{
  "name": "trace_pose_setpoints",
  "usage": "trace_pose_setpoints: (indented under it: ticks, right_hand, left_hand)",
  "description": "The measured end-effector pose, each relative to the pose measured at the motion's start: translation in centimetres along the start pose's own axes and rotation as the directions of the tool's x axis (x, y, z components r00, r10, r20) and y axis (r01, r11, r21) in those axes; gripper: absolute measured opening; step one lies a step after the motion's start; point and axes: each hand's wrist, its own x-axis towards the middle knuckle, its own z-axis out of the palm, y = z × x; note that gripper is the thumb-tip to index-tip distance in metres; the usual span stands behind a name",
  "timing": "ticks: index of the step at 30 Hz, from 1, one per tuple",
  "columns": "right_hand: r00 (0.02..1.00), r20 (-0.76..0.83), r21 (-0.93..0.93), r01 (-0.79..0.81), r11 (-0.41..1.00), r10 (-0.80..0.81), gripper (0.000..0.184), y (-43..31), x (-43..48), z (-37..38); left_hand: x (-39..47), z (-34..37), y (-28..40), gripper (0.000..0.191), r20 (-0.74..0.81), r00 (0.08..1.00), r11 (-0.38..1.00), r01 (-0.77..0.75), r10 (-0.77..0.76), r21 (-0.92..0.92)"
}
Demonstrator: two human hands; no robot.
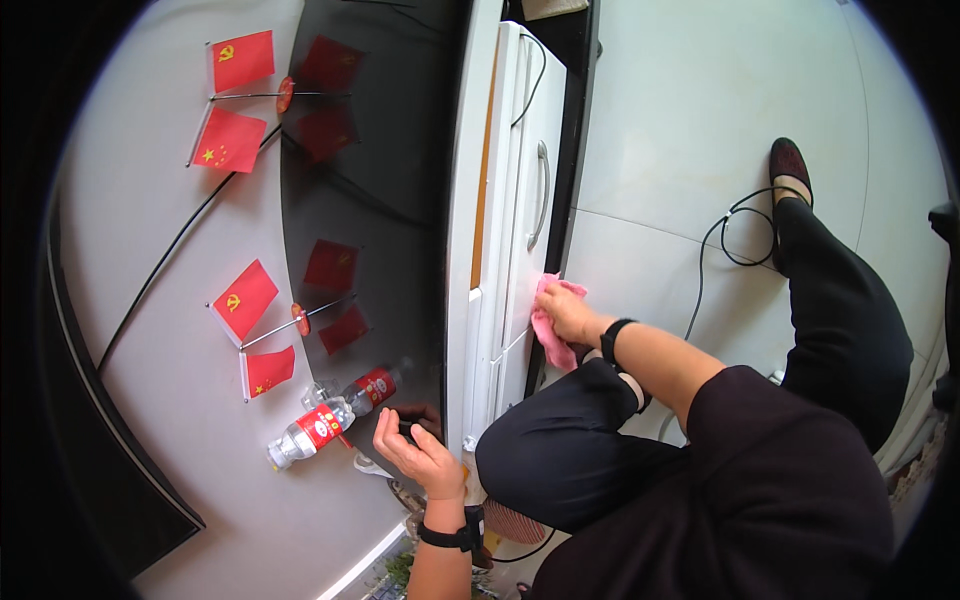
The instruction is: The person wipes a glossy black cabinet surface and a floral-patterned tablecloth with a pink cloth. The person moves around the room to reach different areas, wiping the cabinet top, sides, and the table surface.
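Observation:
My right hand is closed around a pink cloth. It presses the cloth at the lower edge of the white drawer front of a low cabinet, beside the dark base strip. My left hand is empty, thumb apart and fingers slightly bent, by the front edge of the glossy black cabinet top. Whether it touches the top cannot be told. Close to its fingertips, a clear plastic bottle with a red label stands on the top and is mirrored in it.
Two small stands with paired red flags are on the cabinet top. A curved metal handle juts from the drawer front. A black cable loops over the tiled floor by my shoe. A dark panel is at the left.

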Motion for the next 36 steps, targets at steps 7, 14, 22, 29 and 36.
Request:
trace_pose_setpoints:
  ticks: [7, 14, 22, 29, 36]
  right_hand:
    - [0.885, -0.464, -0.138, -0.031, 0.990, -0.037, 0.029, 1.9, 10.3, -15.8]
    - [0.940, -0.341, -0.137, -0.047, 0.989, -0.003, 0.039, 1.1, 6.3, -7.9]
    - [0.989, -0.080, 0.009, -0.121, 0.993, 0.122, 0.026, 4.2, 5.9, -11.7]
    - [0.628, -0.767, -0.257, -0.109, 0.960, -0.133, 0.030, 3.1, 18.2, -29.5]
    - [0.770, -0.636, -0.290, -0.167, 0.942, -0.059, 0.053, 1.3, 10.6, -11.4]
  left_hand:
    - [0.0, 0.3, 0.0, 0.031, -0.033, 0.999, 1.000, -0.001, 0.001, -0.001]
    - [0.1, 0.3, 0.1, 0.033, -0.028, 1.000, 1.000, 0.009, -0.009, 0.000]
    - [-0.3, 0.1, -0.2, 0.034, 0.001, 1.000, 1.000, 0.024, -0.024, -0.020]
    - [-0.3, 0.1, -0.3, 0.036, 0.020, 1.000, 1.000, 0.020, -0.020, -0.004]
    - [-0.1, 0.0, -0.2, 0.036, 0.017, 1.000, 1.000, 0.005, -0.005, -0.002]
